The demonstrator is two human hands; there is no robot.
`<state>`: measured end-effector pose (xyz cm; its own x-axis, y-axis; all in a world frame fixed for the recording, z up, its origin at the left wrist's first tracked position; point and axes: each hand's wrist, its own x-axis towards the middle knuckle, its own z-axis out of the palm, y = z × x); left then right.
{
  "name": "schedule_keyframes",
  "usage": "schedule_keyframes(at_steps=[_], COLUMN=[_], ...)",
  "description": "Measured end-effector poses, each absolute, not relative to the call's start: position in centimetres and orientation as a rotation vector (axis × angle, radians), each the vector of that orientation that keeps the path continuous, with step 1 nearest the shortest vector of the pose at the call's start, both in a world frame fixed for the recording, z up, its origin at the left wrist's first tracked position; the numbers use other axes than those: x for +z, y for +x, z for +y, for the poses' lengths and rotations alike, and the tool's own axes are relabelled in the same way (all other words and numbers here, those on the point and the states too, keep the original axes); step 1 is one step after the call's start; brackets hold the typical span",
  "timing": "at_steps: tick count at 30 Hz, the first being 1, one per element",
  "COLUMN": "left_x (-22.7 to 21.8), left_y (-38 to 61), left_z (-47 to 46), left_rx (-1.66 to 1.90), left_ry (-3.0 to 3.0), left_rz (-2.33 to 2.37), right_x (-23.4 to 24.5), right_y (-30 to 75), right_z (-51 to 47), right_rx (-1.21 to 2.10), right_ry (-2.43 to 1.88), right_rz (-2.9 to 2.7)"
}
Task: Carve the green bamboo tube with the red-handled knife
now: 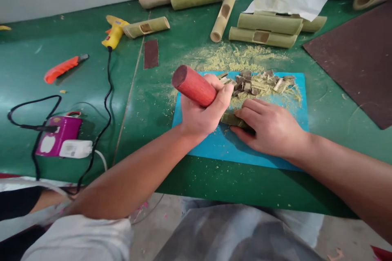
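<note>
My left hand (202, 110) is wrapped round the thick red wooden handle (196, 86) of a tool. The handle's flat end tilts up to the left, and the working end is hidden by my hand. Close beside it, my right hand (269, 126) grips a short green bamboo piece (232, 120) low over a blue mat (208, 147). My fingers cover much of that piece. Just beyond my hands, dark bamboo offcuts (245, 83) and pale shavings lie heaped on the mat.
Several bamboo tubes with cut windows (263, 36) lie along the back. At left are a yellow glue gun (114, 32), an orange utility knife (65, 68) and a purple power block (58, 136) with trailing cords. A brown sheet (358, 61) lies at right; sawdust covers the middle.
</note>
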<state>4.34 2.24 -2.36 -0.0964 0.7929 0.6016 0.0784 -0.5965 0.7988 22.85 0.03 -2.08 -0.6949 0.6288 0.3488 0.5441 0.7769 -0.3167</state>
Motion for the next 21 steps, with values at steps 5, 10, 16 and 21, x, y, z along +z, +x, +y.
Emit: schedule_keyframes(at_steps=[5, 10, 16, 21], left_x=[-2.3, -1.9, -2.2, -2.1], left_y=[3.8, 3.5, 3.8, 4.5], left_z=[2.4, 2.4, 1.9, 2.0], left_rx=[1.679, 1.494, 1.664, 1.735], left_ry=[1.819, 1.894, 1.629, 1.52], left_rz=[0.936, 0.844, 0.959, 1.021], right_x=[-2.0, -2.0, -2.0, -2.2], right_y=[23.0, 23.1, 23.4, 23.2], right_z=[0.1, 0.5, 0.9, 0.5], right_rx=[0.355, 0.499, 0.437, 0.376], right_ry=[-0.891, -0.844, -0.832, -0.909], right_rz=[-2.507, -2.487, -2.508, -2.516])
